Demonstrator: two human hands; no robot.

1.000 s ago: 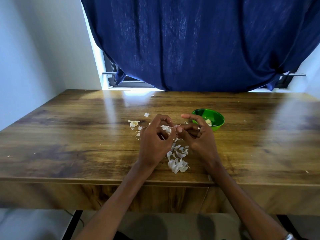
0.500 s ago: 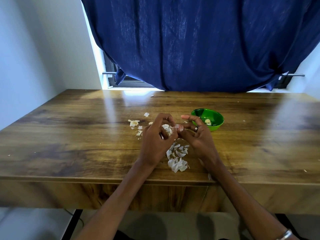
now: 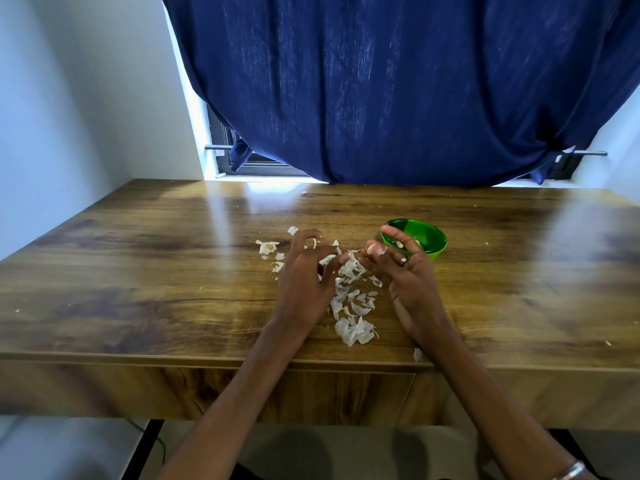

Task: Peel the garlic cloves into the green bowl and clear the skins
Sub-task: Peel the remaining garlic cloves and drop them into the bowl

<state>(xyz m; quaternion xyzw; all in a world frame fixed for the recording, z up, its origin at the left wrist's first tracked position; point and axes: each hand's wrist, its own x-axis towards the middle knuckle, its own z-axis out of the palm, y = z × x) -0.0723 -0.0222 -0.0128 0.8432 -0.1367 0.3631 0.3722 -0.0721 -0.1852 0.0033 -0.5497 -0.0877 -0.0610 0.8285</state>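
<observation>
My right hand [image 3: 407, 271] pinches a small garlic clove [image 3: 373, 250] between thumb and fingers, just left of the green bowl [image 3: 433, 237]. Peeled cloves [image 3: 400, 243] lie inside the bowl, partly hidden by my fingers. My left hand [image 3: 306, 271] hovers beside it, its fingertips pinching a strip of skin [image 3: 350, 252] that stretches toward the clove. A heap of white garlic skins [image 3: 353, 306] lies on the table between and below both hands.
More skins and a garlic remnant [image 3: 267, 247] lie left of my left hand. One skin [image 3: 418, 354] sits at the wooden table's front edge [image 3: 207, 360]. A blue curtain [image 3: 398, 81] hangs behind the table; small crumbs dot the surface.
My hands have drawn apart. The right hand moved right toward the bowl with the clove, while the left pulls skin away from it.
</observation>
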